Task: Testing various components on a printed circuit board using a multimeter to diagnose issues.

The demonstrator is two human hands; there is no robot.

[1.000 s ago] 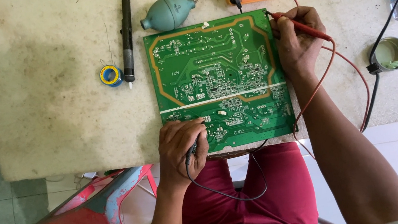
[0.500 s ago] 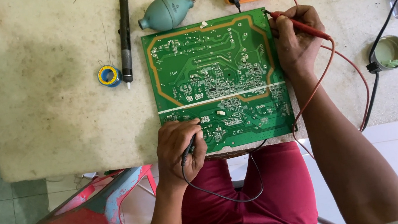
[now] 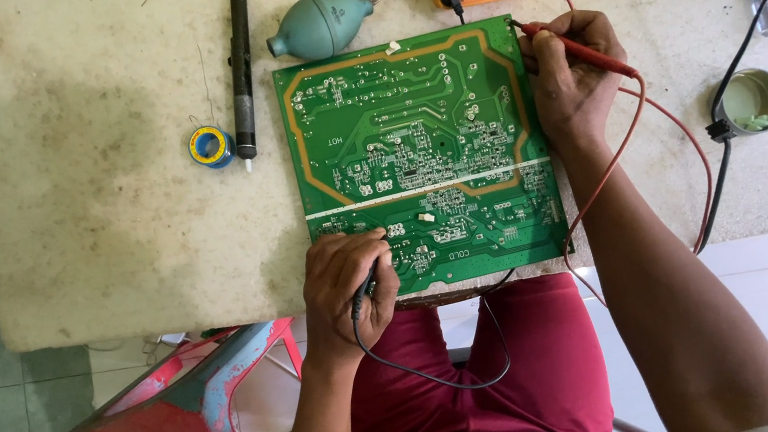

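Hands (image 3: 346, 284) unmoved since earlier; probes still touch the circuit board (image 3: 414, 144).

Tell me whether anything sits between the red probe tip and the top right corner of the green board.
Nothing visible does. The right hand holds the red probe with its tip right at the upper right edge of the green circuit board; only bare board lies there.

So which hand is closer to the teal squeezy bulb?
Right. The right hand is level with the bulb, across the board's top edge; the left hand sits at the board's bottom edge.
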